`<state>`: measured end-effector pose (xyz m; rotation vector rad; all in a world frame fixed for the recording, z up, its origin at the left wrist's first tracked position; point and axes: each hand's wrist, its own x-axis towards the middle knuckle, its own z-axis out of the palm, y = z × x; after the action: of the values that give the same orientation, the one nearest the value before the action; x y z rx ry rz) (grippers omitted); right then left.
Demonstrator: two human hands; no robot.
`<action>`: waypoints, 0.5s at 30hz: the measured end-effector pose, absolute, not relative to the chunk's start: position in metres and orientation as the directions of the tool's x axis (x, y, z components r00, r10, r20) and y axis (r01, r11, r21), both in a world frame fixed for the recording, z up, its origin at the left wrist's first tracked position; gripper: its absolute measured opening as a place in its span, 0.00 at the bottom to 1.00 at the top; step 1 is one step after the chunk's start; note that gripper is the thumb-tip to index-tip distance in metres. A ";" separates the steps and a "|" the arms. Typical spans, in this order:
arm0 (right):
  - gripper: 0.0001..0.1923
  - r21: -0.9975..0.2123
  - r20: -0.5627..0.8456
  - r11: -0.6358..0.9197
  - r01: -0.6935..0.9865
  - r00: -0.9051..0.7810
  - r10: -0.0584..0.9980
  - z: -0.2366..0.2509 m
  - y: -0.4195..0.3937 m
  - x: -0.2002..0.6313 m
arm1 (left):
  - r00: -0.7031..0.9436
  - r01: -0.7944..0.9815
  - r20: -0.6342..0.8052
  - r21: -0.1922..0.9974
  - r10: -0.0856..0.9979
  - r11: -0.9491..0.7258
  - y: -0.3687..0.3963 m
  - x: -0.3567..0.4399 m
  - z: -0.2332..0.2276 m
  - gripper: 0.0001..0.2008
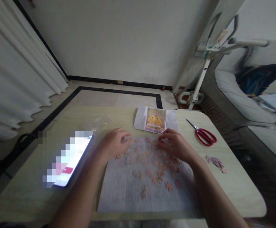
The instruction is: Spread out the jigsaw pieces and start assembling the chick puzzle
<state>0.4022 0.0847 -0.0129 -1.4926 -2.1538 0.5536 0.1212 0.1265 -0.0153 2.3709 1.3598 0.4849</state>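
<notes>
Puzzle pieces (154, 180) lie loosely scattered, mostly in orange and pinkish tones, over a white printed sheet (121, 196) spread on the pale wooden table (237, 190), thickest across the middle and far right of the paper, with a few sitting apart towards the near edge. The left hand (116, 139) is at the far left corner of the sheet, its fingers bent inwards beside several pieces; the right hand (174, 142) is at the far right, fingertips curled down among others. Blur and the small size of the pieces hide the contact, so I cannot tell whether either grip is closed on a piece or merely resting there. Just beyond the right hand lies a creased picture sheet (155, 120) showing yellow cartoon figures, its near edge close to the printed paper. Red-handled scissors (201, 130) rest to the right, blades pointing away, and nearer than these a separate small cluster (216, 162) of pinkish pieces sits directly on the table. Left of the left forearm is a phone (73, 164) with a bright screen, and a clear plastic bag (97, 123) lies near its far end. Past the table are a white curtain (14, 69) on the left, a plain wall (128, 38) ahead and a white metal stand (201, 79) on the right.
</notes>
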 end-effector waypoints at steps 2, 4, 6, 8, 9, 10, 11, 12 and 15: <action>0.05 -0.577 0.120 0.324 0.749 -0.316 0.941 -0.011 0.084 0.404 | 0.453 0.762 0.095 0.474 0.886 -0.440 0.127 0.119 -0.013 0.10; 0.07 -0.583 0.092 0.312 0.750 -0.320 0.943 -0.009 0.083 0.405 | 0.437 0.765 0.090 0.487 0.895 -0.422 0.128 0.117 -0.012 0.12; 0.08 -0.575 0.082 0.294 0.764 -0.303 0.949 -0.008 0.084 0.406 | 0.425 0.761 0.093 0.501 0.900 -0.411 0.129 0.116 -0.011 0.14; 0.09 -0.564 0.111 0.278 0.778 -0.263 0.958 -0.007 0.085 0.408 | 0.417 0.764 0.095 0.502 0.904 -0.405 0.129 0.115 -0.009 0.14; 0.10 -0.561 0.134 0.273 0.782 -0.239 0.962 -0.008 0.086 0.409 | 0.421 0.763 0.092 0.502 0.902 -0.407 0.129 0.115 -0.009 0.13; 0.10 -0.559 0.159 0.268 0.785 -0.216 0.963 -0.008 0.086 0.411 | 0.433 0.759 0.083 0.503 0.898 -0.413 0.129 0.115 -0.009 0.13; 0.10 -0.558 0.183 0.264 0.787 -0.194 0.964 -0.009 0.087 0.412 | 0.446 0.754 0.070 0.507 0.892 -0.417 0.129 0.115 -0.008 0.13; 0.10 -0.557 0.201 0.261 0.789 -0.177 0.964 -0.009 0.087 0.413 | 0.456 0.750 0.057 0.512 0.888 -0.419 0.129 0.115 -0.008 0.13; 0.09 -0.559 0.207 0.257 0.789 -0.167 0.964 -0.010 0.088 0.414 | 0.463 0.750 0.032 0.518 0.886 -0.410 0.129 0.114 -0.010 0.13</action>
<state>0.4140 0.0877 -0.0102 -1.5842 -2.0131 0.4416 0.1144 0.1294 -0.0104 2.2811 1.3686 0.4212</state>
